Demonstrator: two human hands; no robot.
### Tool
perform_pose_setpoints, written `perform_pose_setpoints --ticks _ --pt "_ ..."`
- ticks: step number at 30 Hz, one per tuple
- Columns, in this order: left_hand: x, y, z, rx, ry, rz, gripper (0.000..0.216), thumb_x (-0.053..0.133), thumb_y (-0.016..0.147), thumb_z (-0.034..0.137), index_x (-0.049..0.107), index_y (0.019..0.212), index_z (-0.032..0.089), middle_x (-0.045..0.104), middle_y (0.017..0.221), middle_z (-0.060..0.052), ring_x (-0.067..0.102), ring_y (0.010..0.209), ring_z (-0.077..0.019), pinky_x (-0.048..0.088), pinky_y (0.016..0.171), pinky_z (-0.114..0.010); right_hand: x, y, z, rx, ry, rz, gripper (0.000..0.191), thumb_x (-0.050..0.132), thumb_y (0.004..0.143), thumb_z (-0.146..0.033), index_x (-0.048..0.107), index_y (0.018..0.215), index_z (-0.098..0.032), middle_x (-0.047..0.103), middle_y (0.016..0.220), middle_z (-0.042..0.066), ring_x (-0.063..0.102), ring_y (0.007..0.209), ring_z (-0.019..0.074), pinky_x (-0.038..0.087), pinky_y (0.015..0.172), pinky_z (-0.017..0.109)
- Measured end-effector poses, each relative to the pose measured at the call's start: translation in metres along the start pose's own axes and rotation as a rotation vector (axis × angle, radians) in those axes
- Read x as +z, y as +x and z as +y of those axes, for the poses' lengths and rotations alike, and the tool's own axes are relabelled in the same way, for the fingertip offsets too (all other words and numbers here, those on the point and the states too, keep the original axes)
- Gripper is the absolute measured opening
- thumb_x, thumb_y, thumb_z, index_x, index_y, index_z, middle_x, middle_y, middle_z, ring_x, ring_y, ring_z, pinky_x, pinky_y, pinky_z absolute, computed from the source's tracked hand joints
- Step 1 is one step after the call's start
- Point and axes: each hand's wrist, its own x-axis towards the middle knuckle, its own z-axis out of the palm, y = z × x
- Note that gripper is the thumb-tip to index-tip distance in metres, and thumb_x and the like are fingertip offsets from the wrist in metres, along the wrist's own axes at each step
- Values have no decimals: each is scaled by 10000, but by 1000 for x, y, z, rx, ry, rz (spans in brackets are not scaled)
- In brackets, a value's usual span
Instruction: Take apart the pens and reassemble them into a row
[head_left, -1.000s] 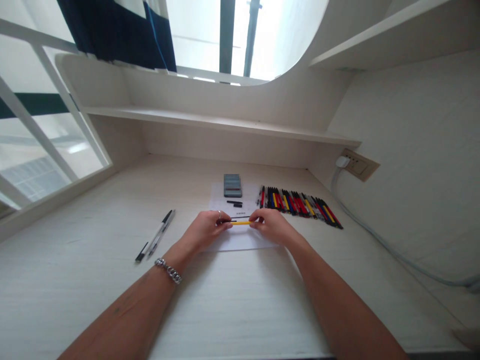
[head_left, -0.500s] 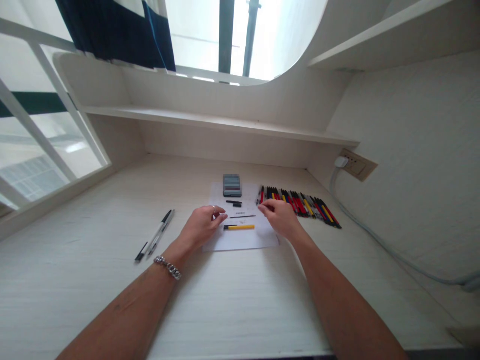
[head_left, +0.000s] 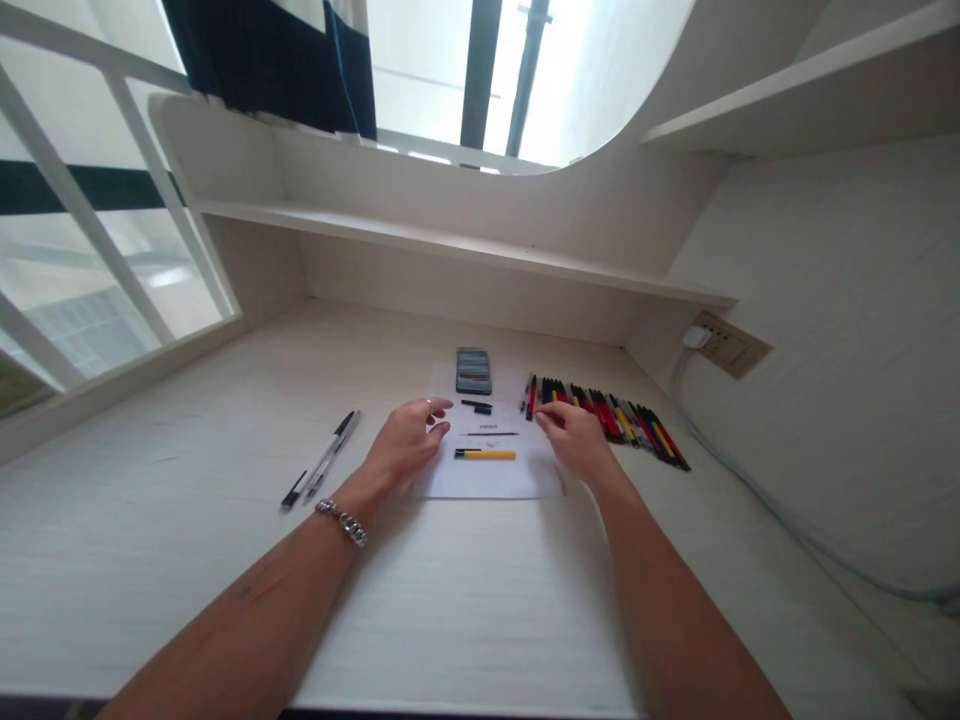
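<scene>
A yellow pen barrel with a black tip (head_left: pixel 486 454) lies on a white sheet of paper (head_left: pixel 487 484). Just beyond it lie a thin dark refill (head_left: pixel 489 434) and a short black pen part (head_left: pixel 477 405). My left hand (head_left: pixel 409 440) rests at the sheet's left edge, fingers stretched and apart, holding nothing. My right hand (head_left: pixel 576 442) hovers at the sheet's right edge with its fingertips drawn together beside the row of pens (head_left: pixel 607 415). Whether those fingertips hold anything is too small to tell.
A dark rectangular device (head_left: pixel 473 370) sits at the sheet's far end. Two pens (head_left: pixel 322 470) lie to the left on the desk. A wall socket (head_left: pixel 731 345) with a plug and a cable running along the right side. A shelf spans the back wall.
Both hands held the yellow barrel a second ago. It now lies on the paper, and the hands have drawn apart, the right one moving toward the row of pens.
</scene>
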Motion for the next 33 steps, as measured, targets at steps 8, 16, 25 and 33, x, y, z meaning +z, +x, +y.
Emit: perform_pose_setpoints --ticks 8,16,25,33 --pt "-3 -1 6 -26 13 -21 386 524 843 298 578 1213 201 692 976 -58 634 818 -167 481 788 -294 13 -9 5 -19 31 -187 188 593 811 -240 716 945 -194 709 955 63 632 862 182 450 787 284" --pt "0 -2 6 23 21 -66 299 475 877 349 674 1038 194 703 992 -61 632 838 -180 472 792 -299 22 -14 -2 -15 -10 -241 183 669 755 -240 729 928 -230 694 914 48 606 775 160 438 711 262" --pt "-1 -5 17 94 6 -129 288 497 868 373 707 986 214 706 921 -55 626 803 -178 472 752 -286 31 -14 -9 -116 -37 -238 122 623 770 -153 715 828 -208 686 868 41 597 789 155 426 741 254" --pt "2 -10 29 191 -63 -311 325 463 887 393 683 1066 234 709 902 -45 614 791 -172 446 722 -261 29 -19 -33 -245 189 -71 127 579 812 -179 683 882 -201 684 872 30 600 785 139 439 737 251"
